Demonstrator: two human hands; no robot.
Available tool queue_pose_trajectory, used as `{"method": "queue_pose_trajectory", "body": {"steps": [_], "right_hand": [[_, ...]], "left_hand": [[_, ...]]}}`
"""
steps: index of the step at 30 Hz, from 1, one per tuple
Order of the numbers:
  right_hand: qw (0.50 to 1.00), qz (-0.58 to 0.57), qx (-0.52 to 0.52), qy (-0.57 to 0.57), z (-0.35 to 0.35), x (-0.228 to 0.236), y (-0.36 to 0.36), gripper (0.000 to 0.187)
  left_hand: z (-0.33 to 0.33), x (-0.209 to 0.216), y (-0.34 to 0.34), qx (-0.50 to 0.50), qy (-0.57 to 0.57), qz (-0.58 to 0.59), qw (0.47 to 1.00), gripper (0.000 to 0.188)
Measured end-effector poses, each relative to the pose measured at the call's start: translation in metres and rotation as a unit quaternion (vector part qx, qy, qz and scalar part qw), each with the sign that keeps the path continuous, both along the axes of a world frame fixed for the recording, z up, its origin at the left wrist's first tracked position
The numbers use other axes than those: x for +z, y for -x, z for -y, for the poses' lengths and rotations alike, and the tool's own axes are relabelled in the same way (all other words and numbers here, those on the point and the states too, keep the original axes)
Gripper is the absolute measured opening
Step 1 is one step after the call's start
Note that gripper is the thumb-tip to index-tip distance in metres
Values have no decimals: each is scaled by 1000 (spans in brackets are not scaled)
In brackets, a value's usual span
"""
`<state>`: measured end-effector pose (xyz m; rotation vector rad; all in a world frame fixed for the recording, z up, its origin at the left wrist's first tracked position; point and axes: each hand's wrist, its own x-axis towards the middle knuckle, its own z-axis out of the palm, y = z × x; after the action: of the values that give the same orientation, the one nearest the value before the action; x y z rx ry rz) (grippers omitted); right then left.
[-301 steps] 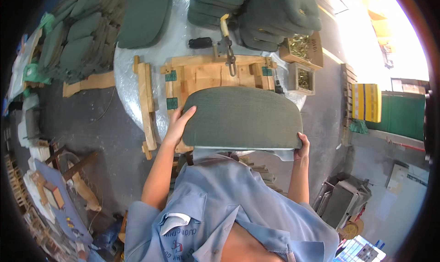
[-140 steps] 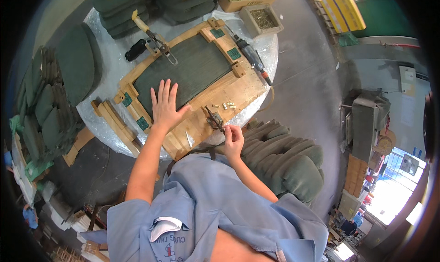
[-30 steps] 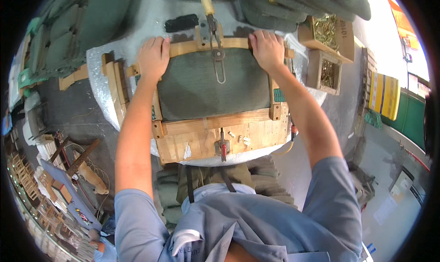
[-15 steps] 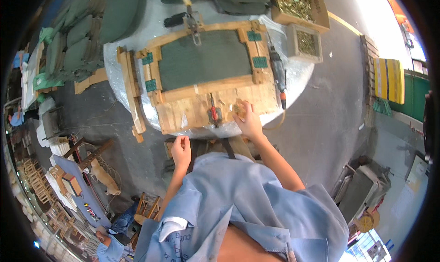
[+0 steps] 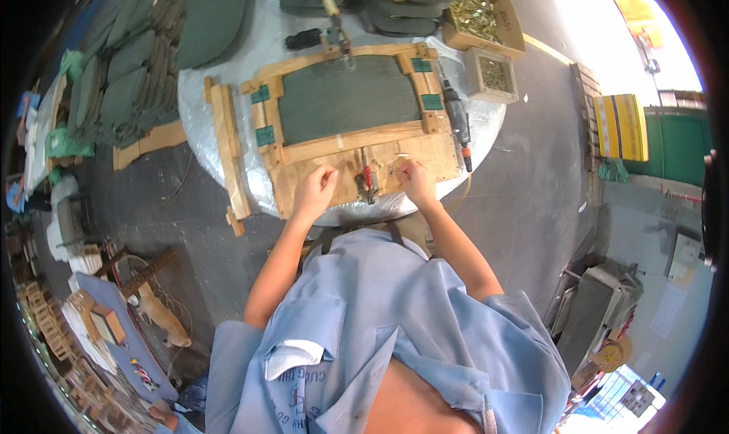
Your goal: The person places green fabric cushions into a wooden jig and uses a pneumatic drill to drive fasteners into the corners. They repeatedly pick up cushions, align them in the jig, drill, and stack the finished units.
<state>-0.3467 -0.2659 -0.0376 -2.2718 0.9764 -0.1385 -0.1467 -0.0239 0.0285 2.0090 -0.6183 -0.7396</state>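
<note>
A dark green padded panel lies inside a wooden frame jig with green pads at its sides. The jig rests on a plywood board. My left hand is closed in a pinch over the board's near left part; what it holds, if anything, is hidden. My right hand has its fingers pressed together at the board's near right, beside a few small brass-coloured pieces. Between my hands is a toggle clamp with a red handle. Another toggle clamp sits at the frame's far side.
A power screwdriver lies right of the jig. Beyond it stand a cardboard box and a smaller bin, both holding brass-coloured hardware. Stacked green panels lie at the back. Wooden strips lie along the left side.
My left hand has moved forward and right, from near my body to over the board. My right hand stays by the small pieces, its fingers now closer together.
</note>
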Motion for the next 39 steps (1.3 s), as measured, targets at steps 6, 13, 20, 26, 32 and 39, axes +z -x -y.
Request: {"method": "queue_pose_trajectory", "body": {"steps": [6, 13, 20, 26, 32, 39], "right_hand": [[991, 25, -82, -101, -14, 9, -2, 23], [924, 171, -126, -318, -65, 76, -27, 21], [917, 163, -136, -338, -64, 99, -35, 21], [909, 183, -192, -320, -29, 102, -23, 23], [918, 154, -213, -296, -17, 99, -20, 23], [962, 199, -163, -90, 71, 88, -59, 22]], "left_hand": [[37, 7, 5, -9, 63, -62, 996, 26], [56, -8, 38, -29, 136, -193, 971, 31], [62, 47, -120, 207, 118, 152, 959, 39], [68, 42, -254, 243, 99, 504, 823, 45], [93, -63, -233, -10, -145, 492, 858, 72], [96, -73, -244, 4, -79, 453, 888, 70]]}}
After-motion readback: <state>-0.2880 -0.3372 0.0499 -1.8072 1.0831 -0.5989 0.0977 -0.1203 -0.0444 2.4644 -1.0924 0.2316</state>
